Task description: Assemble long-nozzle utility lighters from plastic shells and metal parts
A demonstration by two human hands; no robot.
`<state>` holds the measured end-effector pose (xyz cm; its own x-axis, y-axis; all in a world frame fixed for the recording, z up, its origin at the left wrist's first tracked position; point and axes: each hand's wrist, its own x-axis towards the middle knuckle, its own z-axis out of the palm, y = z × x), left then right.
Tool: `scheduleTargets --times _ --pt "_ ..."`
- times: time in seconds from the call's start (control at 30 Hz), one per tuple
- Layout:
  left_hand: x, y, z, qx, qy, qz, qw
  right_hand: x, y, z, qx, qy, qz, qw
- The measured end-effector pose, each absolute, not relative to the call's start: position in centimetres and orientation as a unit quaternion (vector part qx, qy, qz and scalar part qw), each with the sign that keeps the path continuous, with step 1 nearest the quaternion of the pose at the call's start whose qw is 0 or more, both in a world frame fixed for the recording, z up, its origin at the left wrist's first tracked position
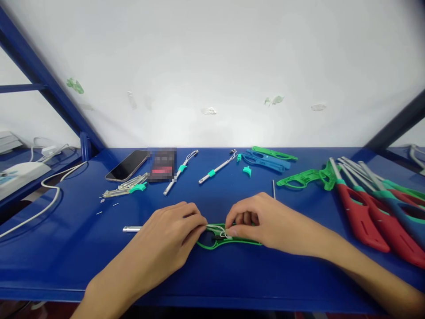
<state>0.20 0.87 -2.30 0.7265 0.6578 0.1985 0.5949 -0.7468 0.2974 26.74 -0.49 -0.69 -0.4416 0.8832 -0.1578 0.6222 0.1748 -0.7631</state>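
Observation:
A green plastic lighter handle half [212, 246] lies on the blue shelf between my hands, its inside facing up. Thin white wires [217, 228] loop over it, and a small dark part [217, 238] sits inside. My left hand [172, 237] covers the handle's left part, thumb and forefinger pinched where the wires come out. A silver lighter tube [132, 229] sticks out to the left beneath it. My right hand [257, 223] is closed, thumb and forefinger pinching the wires over the handle. Its other fingers are curled; what lies under its palm is hidden.
Behind are two wired silver tubes [174, 179] [214, 172], a phone [128, 165], clear parts [124, 186], a green clip [247, 171], blue shells [265, 160] and green shells [303, 178]. Red-handled lighters [363, 217] crowd the right. A white cable [56, 188] crosses the left.

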Motion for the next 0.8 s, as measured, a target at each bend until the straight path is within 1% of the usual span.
scheduleTargets --times 0.2,0.33,0.57,0.8 --pt "0.49 0.97 -2.27 0.933 0.321 0.128 0.101 26.7 -0.5 -0.73 -0.504 -0.747 0.402 0.162" --pt "0.71 0.93 -2.41 0.929 0.33 0.138 0.096 26.69 -0.49 -0.83 -0.5 -0.752 0.398 0.164" --pt "0.91 0.47 -2.5 0.935 0.329 0.129 0.04 26.49 -0.44 -0.73 -0.498 -0.739 0.422 0.164" --pt "1.06 0.63 -2.49 0.938 0.327 0.108 0.032 26.54 -0.41 -1.05 -0.488 -0.738 0.432 0.173"
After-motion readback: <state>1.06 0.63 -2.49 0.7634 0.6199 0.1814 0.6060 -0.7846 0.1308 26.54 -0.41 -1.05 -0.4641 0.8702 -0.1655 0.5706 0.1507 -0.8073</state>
